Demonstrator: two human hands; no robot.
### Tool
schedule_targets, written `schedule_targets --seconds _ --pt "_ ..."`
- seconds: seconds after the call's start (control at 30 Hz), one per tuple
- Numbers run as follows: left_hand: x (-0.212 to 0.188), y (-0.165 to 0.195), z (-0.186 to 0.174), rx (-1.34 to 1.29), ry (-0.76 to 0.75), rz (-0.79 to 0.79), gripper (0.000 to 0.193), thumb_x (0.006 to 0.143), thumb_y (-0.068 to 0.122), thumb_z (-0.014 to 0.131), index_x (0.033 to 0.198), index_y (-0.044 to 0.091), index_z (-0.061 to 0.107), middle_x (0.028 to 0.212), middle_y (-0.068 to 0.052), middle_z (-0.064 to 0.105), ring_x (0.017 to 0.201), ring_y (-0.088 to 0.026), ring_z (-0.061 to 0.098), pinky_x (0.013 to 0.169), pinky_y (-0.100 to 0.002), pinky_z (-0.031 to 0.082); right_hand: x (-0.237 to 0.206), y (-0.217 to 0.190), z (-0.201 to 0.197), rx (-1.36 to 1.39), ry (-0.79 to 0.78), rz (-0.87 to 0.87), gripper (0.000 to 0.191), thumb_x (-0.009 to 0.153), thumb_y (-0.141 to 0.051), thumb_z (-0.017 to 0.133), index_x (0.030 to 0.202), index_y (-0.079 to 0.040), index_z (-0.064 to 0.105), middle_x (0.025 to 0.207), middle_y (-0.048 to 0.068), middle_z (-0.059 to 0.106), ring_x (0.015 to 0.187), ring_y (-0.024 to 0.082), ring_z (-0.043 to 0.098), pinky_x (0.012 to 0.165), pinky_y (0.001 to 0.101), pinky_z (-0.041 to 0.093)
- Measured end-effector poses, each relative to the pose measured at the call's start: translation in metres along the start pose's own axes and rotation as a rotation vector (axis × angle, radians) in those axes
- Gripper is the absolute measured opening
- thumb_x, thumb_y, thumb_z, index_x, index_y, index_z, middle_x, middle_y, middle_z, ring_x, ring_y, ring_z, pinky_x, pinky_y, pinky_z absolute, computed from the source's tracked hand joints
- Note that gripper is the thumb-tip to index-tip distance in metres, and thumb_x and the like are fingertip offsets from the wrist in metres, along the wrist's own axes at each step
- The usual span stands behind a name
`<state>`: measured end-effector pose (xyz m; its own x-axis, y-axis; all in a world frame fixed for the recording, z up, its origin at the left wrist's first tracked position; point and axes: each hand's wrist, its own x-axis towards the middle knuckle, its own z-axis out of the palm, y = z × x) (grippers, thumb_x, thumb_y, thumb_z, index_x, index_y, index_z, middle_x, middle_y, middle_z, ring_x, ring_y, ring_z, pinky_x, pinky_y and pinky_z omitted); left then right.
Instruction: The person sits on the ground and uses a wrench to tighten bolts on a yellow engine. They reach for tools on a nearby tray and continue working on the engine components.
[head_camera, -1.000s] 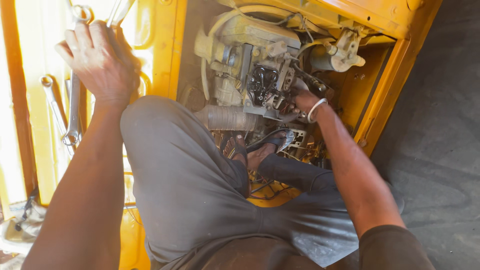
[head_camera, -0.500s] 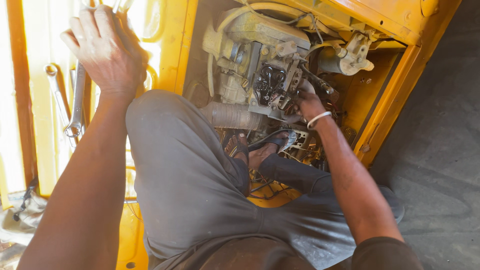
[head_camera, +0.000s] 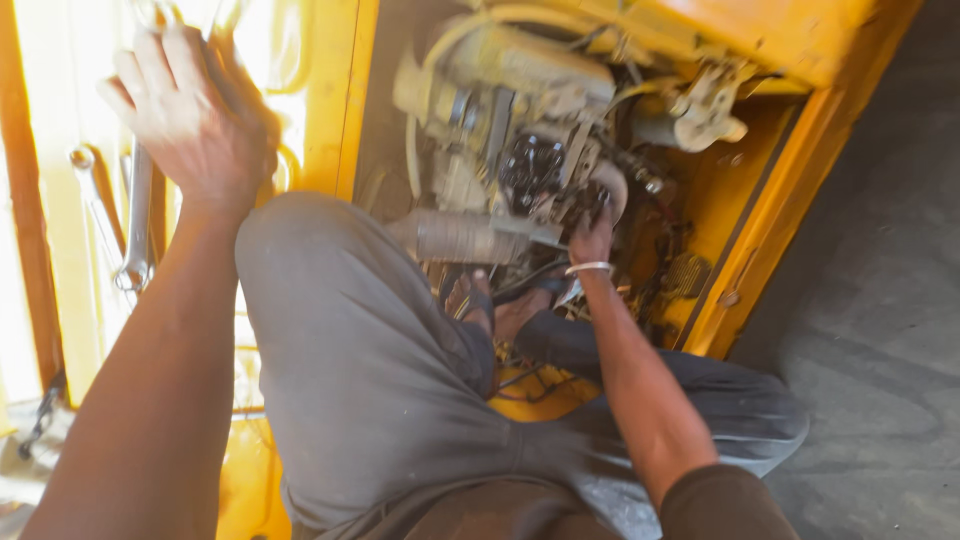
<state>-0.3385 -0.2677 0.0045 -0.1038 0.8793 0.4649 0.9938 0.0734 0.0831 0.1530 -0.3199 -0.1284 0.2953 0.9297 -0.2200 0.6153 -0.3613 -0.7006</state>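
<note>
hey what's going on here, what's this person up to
A person sits with bent knees inside a yellow vehicle body, facing an exposed engine. Their right hand, a pale band at its wrist, reaches into the grimy engine parts near a dark round component; whether it grips anything is hard to tell. Their left hand is raised, fingers spread, against the yellow frame at the left, close to some wrenches hanging there. Their bare feet rest just below the engine.

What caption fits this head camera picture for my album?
Left hand braced on the yellow frame by a wrench, right hand reaching into the dirty engine.
</note>
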Motion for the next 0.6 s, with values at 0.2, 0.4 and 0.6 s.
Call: schedule_targets --seconds 0.2,0.4,0.6 --pt "-0.002 -0.003 0.004 -0.033 -0.013 -0.018 0.010 0.107 0.011 0.062 0.113 0.003 0.059 0.111 -0.014 0.056 0.104 -0.032 0.051 0.093 -0.045 0.039 0.012 -0.047 0.010 1.072 0.081 0.716 0.028 0.098 -0.027 0.068 0.120 -0.009 0.064 0.097 0.007 0.071 0.080 0.020 0.067 0.062 0.0321 0.053" --pt "-0.004 -0.005 0.007 -0.020 0.010 -0.003 0.013 0.103 0.011 0.060 0.114 0.004 0.059 0.115 -0.014 0.057 0.103 -0.030 0.052 0.095 -0.044 0.038 0.013 -0.050 0.026 1.197 0.097 0.552 0.029 0.098 -0.023 0.074 0.122 -0.010 0.066 0.104 0.001 0.073 0.086 0.012 0.066 0.063 0.0275 0.053" --pt "-0.005 -0.004 0.008 -0.063 -0.033 -0.038 0.011 0.107 0.009 0.060 0.116 0.003 0.061 0.112 -0.014 0.058 0.106 -0.032 0.053 0.093 -0.045 0.039 0.004 -0.045 0.027 1.243 0.128 0.542 0.034 0.094 -0.026 0.074 0.123 -0.011 0.066 0.112 0.005 0.072 0.100 0.019 0.071 0.081 0.0337 0.060"
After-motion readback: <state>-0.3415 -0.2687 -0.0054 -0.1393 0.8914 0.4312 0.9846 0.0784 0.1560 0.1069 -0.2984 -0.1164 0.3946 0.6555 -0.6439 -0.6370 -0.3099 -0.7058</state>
